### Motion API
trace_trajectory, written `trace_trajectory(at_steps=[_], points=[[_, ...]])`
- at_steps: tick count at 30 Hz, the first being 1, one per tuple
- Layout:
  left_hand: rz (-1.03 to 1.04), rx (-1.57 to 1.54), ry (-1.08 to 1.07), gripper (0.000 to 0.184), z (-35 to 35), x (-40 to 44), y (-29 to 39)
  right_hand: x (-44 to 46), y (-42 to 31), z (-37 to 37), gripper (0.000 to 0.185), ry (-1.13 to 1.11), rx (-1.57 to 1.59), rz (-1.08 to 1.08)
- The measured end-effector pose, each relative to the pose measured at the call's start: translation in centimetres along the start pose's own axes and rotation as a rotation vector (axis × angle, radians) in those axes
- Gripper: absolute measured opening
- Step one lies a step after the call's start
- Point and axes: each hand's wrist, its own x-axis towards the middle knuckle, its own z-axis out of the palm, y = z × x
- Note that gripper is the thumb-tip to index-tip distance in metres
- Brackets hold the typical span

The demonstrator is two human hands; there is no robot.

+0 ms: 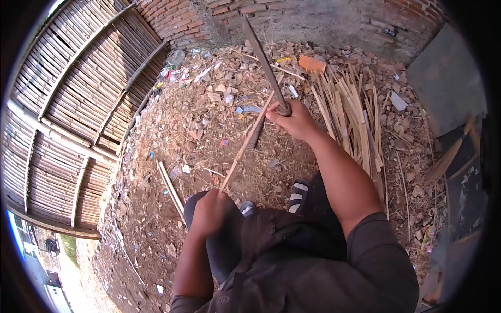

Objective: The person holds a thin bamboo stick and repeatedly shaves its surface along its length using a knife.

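My right hand (295,120) is closed round the grip of a machete (263,62), whose long dark blade points up and away toward the brick wall. Most of the grip is hidden by the fingers. A thin bamboo strip (245,143) runs slantwise from my left hand (209,211) up to the right hand, its upper part beside the thumb and close to the blade's base. The left hand, slightly blurred, is closed on the strip's lower end above my left knee. Behind the strip, a short dark stick-like piece (255,134) shows below the right hand.
A pile of split bamboo strips (347,115) lies at right. More strips (169,188) lie left of my knee. Rubble and litter cover the ground (156,229). A bamboo-slat fence (78,78) stands at left, a brick wall (313,26) ahead, a grey panel (449,78) at right.
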Motion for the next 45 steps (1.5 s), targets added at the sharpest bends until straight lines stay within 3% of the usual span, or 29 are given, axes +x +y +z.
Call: trace_trajectory(at_steps=[1,2,5,6,9,13,19,20,24,28,31,34,37,41,42,45], points=[[0.013,-0.050,-0.013,0.028,0.5,0.6,-1.3,0.3,0.6,-0.2,0.024,0.056,-0.177,-0.042],[0.025,-0.098,-0.023,0.028,0.7,1.0,-2.1,0.7,0.9,-0.7,0.038,0.000,-0.349,0.033],[-0.264,-0.538,-0.089,0.030,-0.2,1.7,-0.7,0.1,0.2,0.3,0.046,-0.127,-0.432,0.004],[-0.321,-0.578,-0.094,0.030,-0.6,1.8,0.0,-0.2,-1.9,0.4,0.052,-0.323,-0.464,0.101],[-0.279,-0.501,-0.057,0.029,0.1,2.2,-1.7,-1.4,-1.6,3.1,0.057,-0.487,-0.497,0.023],[-0.115,-0.255,0.030,0.030,0.8,1.5,-1.2,-1.9,-1.4,5.2,0.037,-0.491,-0.775,-0.127],[-0.155,-0.171,0.004,0.034,-0.1,0.6,0.6,-0.2,0.8,3.3,0.024,-0.359,-0.669,0.145],[-0.166,-0.168,-0.003,0.035,-0.1,0.7,0.7,-0.5,0.9,3.6,0.026,-0.320,-0.671,0.076],[-0.157,-0.164,0.018,0.036,0.0,0.7,1.3,-2.3,-0.7,5.7,0.025,-0.505,-0.873,-0.009],[-0.081,-0.091,-0.004,0.038,-0.4,0.4,1.4,-0.6,0.8,5.7,0.033,-0.674,-0.659,0.099],[-0.114,-0.109,0.007,0.040,-0.3,0.8,1.1,-1.2,2.2,7.4,0.024,-0.498,-0.665,0.060],[-0.142,-0.102,0.023,0.041,0.0,1.0,1.1,-2.1,0.0,7.8,0.025,-0.553,-0.825,0.024],[-0.151,-0.070,0.004,0.041,0.3,0.5,0.9,-1.4,2.2,6.9,0.029,-0.504,-0.737,0.036],[-0.153,-0.090,-0.034,0.042,0.0,1.2,0.0,0.2,2.8,5.2,0.031,-0.333,-0.643,0.263],[-0.157,-0.100,-0.048,0.042,0.0,1.3,0.0,0.2,2.5,5.4,0.040,-0.348,-0.654,0.244],[-0.194,-0.142,-0.040,0.041,0.1,1.4,0.4,-1.7,0.1,7.2,0.036,-0.550,-0.831,0.123]])
